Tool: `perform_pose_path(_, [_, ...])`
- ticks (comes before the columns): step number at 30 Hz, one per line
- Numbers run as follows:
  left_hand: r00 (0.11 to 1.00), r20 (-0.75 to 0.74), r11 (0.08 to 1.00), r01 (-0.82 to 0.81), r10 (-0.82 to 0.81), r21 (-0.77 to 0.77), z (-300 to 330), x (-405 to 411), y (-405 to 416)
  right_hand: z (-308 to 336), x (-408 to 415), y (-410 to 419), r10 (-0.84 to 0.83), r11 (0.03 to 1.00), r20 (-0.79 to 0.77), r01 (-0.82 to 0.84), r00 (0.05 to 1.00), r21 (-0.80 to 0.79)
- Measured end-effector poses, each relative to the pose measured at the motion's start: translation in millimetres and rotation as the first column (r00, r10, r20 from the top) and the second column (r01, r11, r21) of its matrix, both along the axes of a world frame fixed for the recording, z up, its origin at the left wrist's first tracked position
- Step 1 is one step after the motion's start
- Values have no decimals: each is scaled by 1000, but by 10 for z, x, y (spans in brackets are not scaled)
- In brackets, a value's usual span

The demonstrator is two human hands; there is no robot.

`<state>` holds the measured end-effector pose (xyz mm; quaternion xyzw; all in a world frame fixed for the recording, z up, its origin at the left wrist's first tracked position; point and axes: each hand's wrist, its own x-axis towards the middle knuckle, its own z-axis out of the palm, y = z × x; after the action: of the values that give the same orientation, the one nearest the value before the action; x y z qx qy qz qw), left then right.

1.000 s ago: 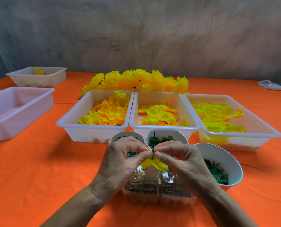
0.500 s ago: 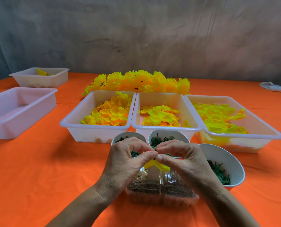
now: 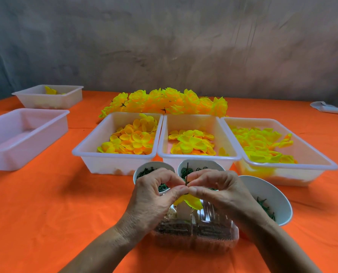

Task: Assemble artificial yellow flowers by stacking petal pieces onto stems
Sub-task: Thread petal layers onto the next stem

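A thin dark green stem point(image 3: 187, 173) stands upright between my fingertips, over a clear plastic container point(image 3: 195, 233) at the table's front. My left hand point(image 3: 154, 196) and my right hand point(image 3: 221, 192) meet thumb to thumb and pinch a small green piece on the stem, just above a yellow petal piece point(image 3: 191, 201) threaded on it. Three white trays behind hold loose yellow petals: left tray point(image 3: 113, 154), middle tray point(image 3: 198, 156), right tray point(image 3: 290, 164). Finished yellow flowers point(image 3: 168, 103) lie piled behind the trays.
Three white bowls of green parts sit by my hands: left bowl point(image 3: 142, 170), middle bowl point(image 3: 203, 164), right bowl point(image 3: 272, 198). An empty white tray point(image 3: 26, 134) and a smaller tray point(image 3: 48, 97) stand at the left. A white object point(image 3: 327, 108) lies far right on the orange tablecloth.
Both hands stay together on the stem; the fingertips have closed in tighter and sit slightly lower on it. The yellow petal piece remains under them.
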<state>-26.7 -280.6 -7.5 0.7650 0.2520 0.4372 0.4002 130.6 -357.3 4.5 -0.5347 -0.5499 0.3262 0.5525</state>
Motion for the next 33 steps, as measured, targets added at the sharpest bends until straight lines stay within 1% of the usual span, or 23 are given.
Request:
perform_pose_path(1, [1000,0,1000,8,-8,-16,8,-6,-5,33,40,23,-23,1000,-49,23,999,-11])
perform_pose_path(2, [1000,-8,1000,21,-21,-18,18,-7,-8,62,92,75,-82,997,-75,83,994,3])
perform_pose_path(3, [999,-26,999,40,-40,1,26,-7,-9,95,149,149,-171,985,-53,172,984,25])
perform_pose_path(5, [996,-71,996,58,-53,64,40,-2,-1,135,298,364,-377,926,142,371,915,68])
perform_pose_path(6, [995,-84,995,51,-44,88,46,-2,11,160,370,494,-428,903,252,421,868,83])
perform_pose_path(8, [996,-88,994,42,-33,101,49,-3,36,195,494,774,-452,880,445,468,773,82])
perform_pose_path(10, [996,-73,995,49,-42,88,39,-6,43,187,599,1061,-392,879,645,475,657,51])
perform_pose_path(12, [997,-62,997,58,-55,60,25,-6,39,165,658,1301,-248,888,835,459,491,-7])
perform_pose_path(14, [997,-53,998,64,-63,26,15,-3,36,136,694,1472,-112,886,936,459,334,-58])
perform_pose_path(15, [997,-46,998,69,-68,15,13,0,36,118,702,1531,-62,886,956,458,286,-79])
perform_pose_path(16, [996,-42,997,73,-73,12,11,5,38,95,717,1586,-22,883,965,458,260,-103])
perform_pose_path(19, [996,-35,996,87,-88,-5,7,8,39,54,722,1696,43,865,973,478,227,-150])
perform_pose_path(20, [995,-34,996,92,-92,-10,2,8,41,48,730,1724,42,859,973,489,226,-150])
perform_pose_path(21, [995,-35,996,94,-94,-10,1,6,41,46,735,1735,19,849,967,506,253,-149])
perform_pose_path(22, [995,-37,995,95,-96,-9,-1,1,38,40,752,1739,-36,843,950,520,311,-138])
perform_pose_path(24, [994,-34,995,101,-101,-9,2,-6,34,29,791,1714,-197,828,843,545,501,-130])
perform_pose_path(25, [994,-35,995,101,-101,-6,-1,-6,33,29,819,1694,-288,824,735,550,613,-136])
perform_pose_path(26, [995,-35,995,98,-98,-3,-5,-3,35,33,841,1668,-375,824,595,549,711,-137])
perform_pose_path(27, [995,-33,996,94,-94,-4,-8,2,36,41,851,1630,-430,827,459,543,777,-145])
perform_pose_path(28, [996,-28,996,90,-91,-8,-13,7,38,41,862,1594,-455,834,376,534,807,-138])
perform_pose_path(33, [997,-16,997,81,-81,-16,-23,13,36,68,900,1486,-501,842,247,534,829,-83])
